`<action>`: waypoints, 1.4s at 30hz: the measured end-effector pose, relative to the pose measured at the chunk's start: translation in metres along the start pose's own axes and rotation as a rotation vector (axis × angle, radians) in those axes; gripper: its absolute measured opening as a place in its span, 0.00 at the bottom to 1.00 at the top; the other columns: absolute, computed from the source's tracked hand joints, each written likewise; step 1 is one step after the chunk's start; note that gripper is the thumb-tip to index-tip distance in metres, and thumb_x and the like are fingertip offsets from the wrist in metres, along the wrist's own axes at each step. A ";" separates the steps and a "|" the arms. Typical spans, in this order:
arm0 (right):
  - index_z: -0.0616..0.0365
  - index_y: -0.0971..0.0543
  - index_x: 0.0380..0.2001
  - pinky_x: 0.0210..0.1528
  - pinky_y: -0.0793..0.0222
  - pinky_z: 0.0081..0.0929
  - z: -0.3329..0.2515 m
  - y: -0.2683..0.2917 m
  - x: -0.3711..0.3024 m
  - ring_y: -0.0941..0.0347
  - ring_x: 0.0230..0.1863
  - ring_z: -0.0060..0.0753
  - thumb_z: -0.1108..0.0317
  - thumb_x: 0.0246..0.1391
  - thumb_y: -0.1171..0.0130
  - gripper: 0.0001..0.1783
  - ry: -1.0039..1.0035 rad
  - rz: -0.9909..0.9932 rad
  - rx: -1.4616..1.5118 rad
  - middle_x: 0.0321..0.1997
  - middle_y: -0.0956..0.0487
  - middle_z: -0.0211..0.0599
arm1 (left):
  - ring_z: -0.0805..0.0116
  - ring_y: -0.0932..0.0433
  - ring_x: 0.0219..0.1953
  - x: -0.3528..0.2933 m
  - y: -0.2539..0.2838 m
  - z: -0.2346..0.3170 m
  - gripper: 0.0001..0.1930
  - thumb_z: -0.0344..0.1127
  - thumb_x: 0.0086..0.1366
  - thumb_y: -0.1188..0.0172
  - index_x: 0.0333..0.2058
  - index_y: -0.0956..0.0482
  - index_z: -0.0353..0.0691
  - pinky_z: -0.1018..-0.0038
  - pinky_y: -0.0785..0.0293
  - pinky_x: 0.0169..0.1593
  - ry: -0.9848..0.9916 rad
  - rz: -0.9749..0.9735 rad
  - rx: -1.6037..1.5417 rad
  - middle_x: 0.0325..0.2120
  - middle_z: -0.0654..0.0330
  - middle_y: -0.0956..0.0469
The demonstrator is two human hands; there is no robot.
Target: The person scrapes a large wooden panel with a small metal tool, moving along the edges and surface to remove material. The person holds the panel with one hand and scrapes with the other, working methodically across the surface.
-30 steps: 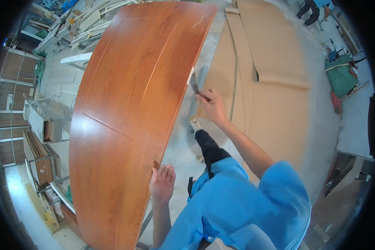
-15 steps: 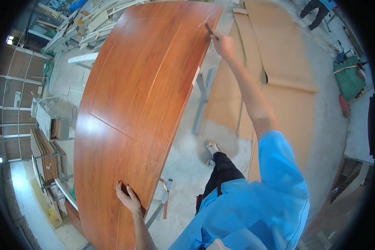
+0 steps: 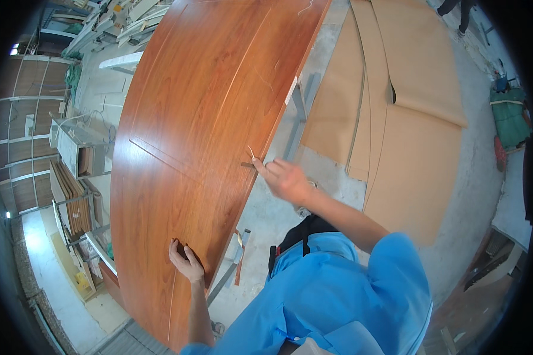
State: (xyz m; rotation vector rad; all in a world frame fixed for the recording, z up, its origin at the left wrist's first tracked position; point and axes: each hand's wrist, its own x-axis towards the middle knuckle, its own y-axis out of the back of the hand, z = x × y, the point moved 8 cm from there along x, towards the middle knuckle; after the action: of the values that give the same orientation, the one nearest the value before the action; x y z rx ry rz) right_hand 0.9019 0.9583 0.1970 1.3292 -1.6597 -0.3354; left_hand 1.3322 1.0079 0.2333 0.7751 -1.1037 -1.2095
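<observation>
A long reddish-brown wood-grain panel (image 3: 177, 118) with grooved lines lies before me, raised above the floor on metal supports. My right hand (image 3: 287, 180) is at its right edge, closed round a thin flat dark tool (image 3: 247, 164); whether that is a file or a blade I cannot tell. At its fingertips a pale curled strip (image 3: 251, 151) shows against the panel. Lower down, my left hand (image 3: 187, 261) rests on the panel close to the same edge, fingers apart, with dark shadow or reflection beneath them.
Brown sheets (image 3: 420, 165) lie on the floor at the right, one with a rolled edge. A metal support leg (image 3: 222, 284) shows beside the panel. Boards (image 3: 71, 195) are stacked at the left, with scrap strips (image 3: 136, 23) piled far left. Another person's legs (image 3: 462, 15) show far right.
My right hand has come from the panel's far right corner back along the edge toward me, with the tool. Pale strips now show along that side. My left hand stays on the panel.
</observation>
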 end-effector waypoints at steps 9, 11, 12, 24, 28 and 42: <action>0.61 0.23 0.59 0.32 0.24 0.39 0.102 0.046 0.058 0.22 0.34 0.43 0.78 0.53 0.43 0.27 -0.148 0.235 -0.090 0.30 0.23 0.40 | 0.45 0.33 0.65 0.001 0.000 0.000 0.19 0.37 0.74 0.45 0.59 0.28 0.35 0.53 0.40 0.68 -0.020 0.000 -0.008 0.62 0.45 0.29; 0.63 0.24 0.61 0.31 0.24 0.37 0.036 0.016 0.022 0.22 0.32 0.42 0.78 0.50 0.42 0.31 -0.117 0.191 -0.134 0.29 0.25 0.39 | 0.45 0.33 0.64 0.001 0.000 0.001 0.19 0.36 0.73 0.44 0.59 0.28 0.35 0.54 0.40 0.68 -0.028 0.003 -0.015 0.61 0.45 0.29; 0.63 0.25 0.62 0.30 0.24 0.37 0.001 -0.005 0.003 0.23 0.31 0.42 0.78 0.49 0.42 0.32 -0.100 0.080 -0.088 0.29 0.25 0.38 | 0.45 0.33 0.64 0.001 -0.001 0.001 0.19 0.36 0.73 0.44 0.59 0.28 0.35 0.54 0.40 0.68 -0.025 -0.001 -0.022 0.61 0.45 0.28; 0.59 0.21 0.58 0.28 0.27 0.37 0.005 0.001 0.008 0.24 0.29 0.38 0.78 0.50 0.39 0.28 -0.043 0.262 -0.146 0.28 0.24 0.35 | 0.45 0.34 0.65 0.008 -0.004 0.005 0.21 0.37 0.73 0.43 0.59 0.28 0.36 0.52 0.43 0.68 -0.094 -0.006 -0.100 0.63 0.44 0.31; 0.63 0.23 0.58 0.25 0.27 0.32 -0.126 -0.052 -0.059 0.24 0.28 0.35 0.77 0.48 0.40 0.30 0.014 -0.001 -0.074 0.27 0.26 0.35 | 0.45 0.34 0.65 0.006 -0.002 0.003 0.21 0.37 0.72 0.42 0.59 0.29 0.36 0.52 0.43 0.69 -0.077 -0.025 -0.199 0.63 0.45 0.31; 0.63 0.27 0.65 0.26 0.27 0.38 -0.197 -0.086 -0.100 0.25 0.27 0.39 0.78 0.44 0.41 0.39 -0.058 0.016 -0.106 0.28 0.28 0.37 | 0.47 0.33 0.66 -0.073 0.105 -0.242 0.21 0.35 0.72 0.41 0.60 0.30 0.33 0.58 0.38 0.70 0.111 -0.026 -0.100 0.61 0.45 0.30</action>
State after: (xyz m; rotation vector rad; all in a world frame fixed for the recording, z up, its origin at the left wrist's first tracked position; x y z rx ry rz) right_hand 1.1062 1.0785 0.1878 1.2365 -1.6764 -0.4503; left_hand 1.5958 1.0812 0.2366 0.7720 -0.9381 -1.2199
